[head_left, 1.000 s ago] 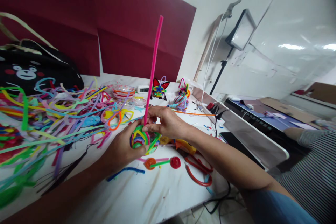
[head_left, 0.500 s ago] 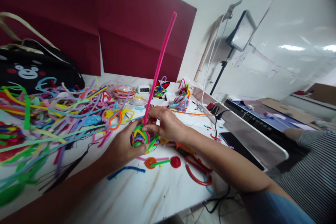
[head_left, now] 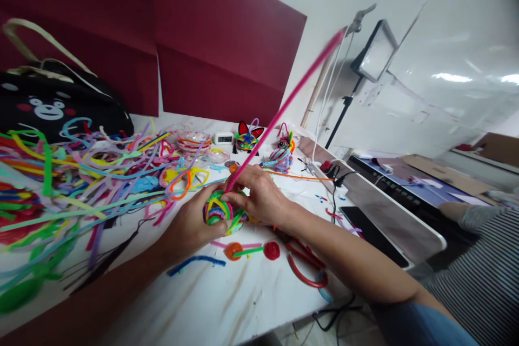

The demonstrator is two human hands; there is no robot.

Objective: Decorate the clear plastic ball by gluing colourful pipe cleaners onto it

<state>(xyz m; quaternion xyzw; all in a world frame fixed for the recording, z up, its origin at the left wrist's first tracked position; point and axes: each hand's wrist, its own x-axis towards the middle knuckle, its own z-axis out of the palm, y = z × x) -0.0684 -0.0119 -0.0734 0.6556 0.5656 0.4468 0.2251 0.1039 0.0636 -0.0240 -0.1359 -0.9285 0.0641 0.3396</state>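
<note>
My left hand is closed around a multicoloured pipe-cleaner ornament, wound in green, yellow, blue and pink. Pinched in my right hand is a long pink pipe cleaner, its lower end against the top of the ornament. The free end slants up and to the right. My fingers hide part of the ornament and the exact spot where the two meet. On the table just in front lie an orange coil and a red coil with short stems, and a blue pipe cleaner piece.
Loose pipe cleaners heap on the left before a black bag. Finished colourful figures and a small digital clock stand at the back. Red-handled pliers lie right of centre. A person in a striped top is at far right.
The pink pipe cleaner has tipped from nearly upright to a strong rightward slant. Both hands keep almost the same place and hold; the view has shifted slightly.
</note>
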